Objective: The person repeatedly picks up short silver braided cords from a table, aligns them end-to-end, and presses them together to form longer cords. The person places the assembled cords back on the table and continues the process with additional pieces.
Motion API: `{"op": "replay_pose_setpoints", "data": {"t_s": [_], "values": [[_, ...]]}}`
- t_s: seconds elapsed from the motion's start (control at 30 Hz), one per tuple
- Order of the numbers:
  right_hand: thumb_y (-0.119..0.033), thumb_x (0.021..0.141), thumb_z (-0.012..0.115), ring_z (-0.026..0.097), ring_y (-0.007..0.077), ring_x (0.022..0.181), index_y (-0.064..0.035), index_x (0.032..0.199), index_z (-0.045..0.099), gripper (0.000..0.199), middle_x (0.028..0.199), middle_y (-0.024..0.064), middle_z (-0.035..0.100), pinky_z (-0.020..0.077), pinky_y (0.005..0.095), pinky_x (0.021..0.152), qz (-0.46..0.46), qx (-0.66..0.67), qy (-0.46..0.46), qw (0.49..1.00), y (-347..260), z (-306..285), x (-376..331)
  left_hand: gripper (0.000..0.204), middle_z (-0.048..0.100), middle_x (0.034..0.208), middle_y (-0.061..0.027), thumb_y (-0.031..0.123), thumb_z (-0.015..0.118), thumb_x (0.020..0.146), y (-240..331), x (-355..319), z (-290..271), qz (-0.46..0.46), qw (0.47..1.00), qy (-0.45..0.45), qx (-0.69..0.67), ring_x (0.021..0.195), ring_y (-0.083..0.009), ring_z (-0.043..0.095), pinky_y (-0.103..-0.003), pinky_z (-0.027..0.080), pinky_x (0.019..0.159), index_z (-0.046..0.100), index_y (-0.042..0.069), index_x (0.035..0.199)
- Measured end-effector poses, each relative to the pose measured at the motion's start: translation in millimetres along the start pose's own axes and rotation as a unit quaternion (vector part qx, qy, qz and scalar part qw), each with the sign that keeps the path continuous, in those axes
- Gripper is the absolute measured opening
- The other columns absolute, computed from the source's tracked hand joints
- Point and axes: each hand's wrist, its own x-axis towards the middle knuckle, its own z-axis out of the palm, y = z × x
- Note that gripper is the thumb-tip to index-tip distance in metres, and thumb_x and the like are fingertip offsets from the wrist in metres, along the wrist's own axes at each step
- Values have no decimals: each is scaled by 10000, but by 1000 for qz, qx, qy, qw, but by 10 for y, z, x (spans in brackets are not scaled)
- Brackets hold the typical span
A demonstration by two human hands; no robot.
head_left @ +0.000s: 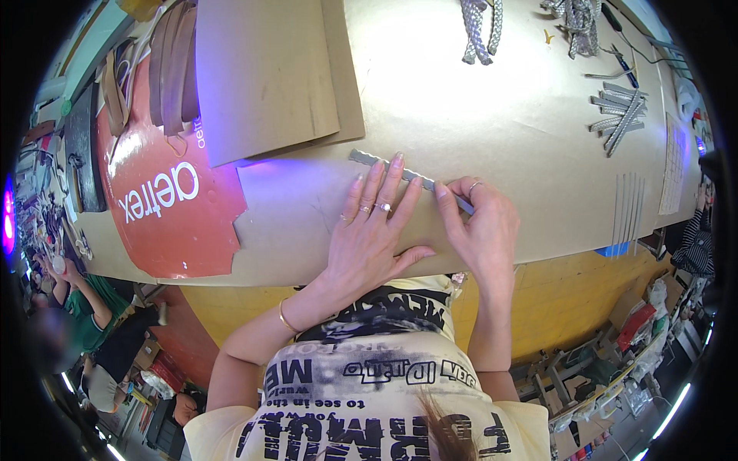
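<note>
Head view: grey strip (407,174) on the brown table (538,169)
Which way it lies: slanting, far left to near right
Left hand (369,238): spread flat across its far-left part
Right hand (486,223): thumb and finger pinch it, nearer its right end

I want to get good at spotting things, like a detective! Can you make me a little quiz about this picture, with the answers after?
1. What do the fingers of the left hand lie across?
2. True or false: the gold bracelet is on the right arm.
3. Pick one: the thin rods lie to which side of the right hand? A) its left B) its right

Key:
1. The wavy-edged grey strip.
2. False; the gold bracelet is on the left arm.
3. B
</note>
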Motion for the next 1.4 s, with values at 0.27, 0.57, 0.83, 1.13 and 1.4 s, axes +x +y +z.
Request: {"op": "replay_pose_setpoints", "data": {"t_s": [0.27, 0.57, 0.83, 1.13, 1.4], "values": [[-266, 901, 678, 637, 293, 672, -28, 799, 691, 259, 718, 123, 643, 480, 400, 627, 68, 29, 0, 997, 88, -80, -83, 876, 193, 1596, -256, 635, 637, 822, 43, 26, -24, 9, 1000, -3, 5, 1465, -436, 217, -515, 221, 1179, 375, 163, 1513], [-251, 903, 682, 606, 274, 653, -15, 807, 684, 254, 723, 128, 642, 470, 380, 629, 57, 93, 1, 994, 321, -114, -150, 875, 200, 1580, -289, 643, 630, 827, 47, 41, -37, 24, 999, 1, 27, 1448, -476, 225, -533, 204, 1182, 383, 157, 1511], [-198, 884, 694, 622, 282, 689, -15, 796, 674, 204, 737, 120, 654, 477, 382, 654, -7, 63, 45, 997, 324, -86, -168, 865, 186, 1568, -327, 648, 643, 811, 98, 58, -52, 24, 1000, 7, 17, 1431, -519, 229, -552, 194, 1181, 414, 174, 1497], [-191, 871, 710, 630, 286, 686, -1, 808, 677, 203, 747, 141, 654, 474, 372, 639, -26, 45, 69, 996, 305, -66, -157, 811, 150, 1553, -376, 646, 662, 792, 164, 97, -53, 26, 999, 12, 31, 1404, -579, 227, -582, 194, 1169, 461, 252, 1473], [-178, 873, 670, 587, 327, 683, -36, 728, 608, 212, 710, 128, 605, 454, 428, 646, -91, 31, 127, 987, 464, 85, -223, 810, 152, 1554, -369, 600, 714, 766, 171, 43, 61, 24, 999, 17, 16, 1423, -570, 184, -662, 170, 1141, 460, 281, 1466]]}}
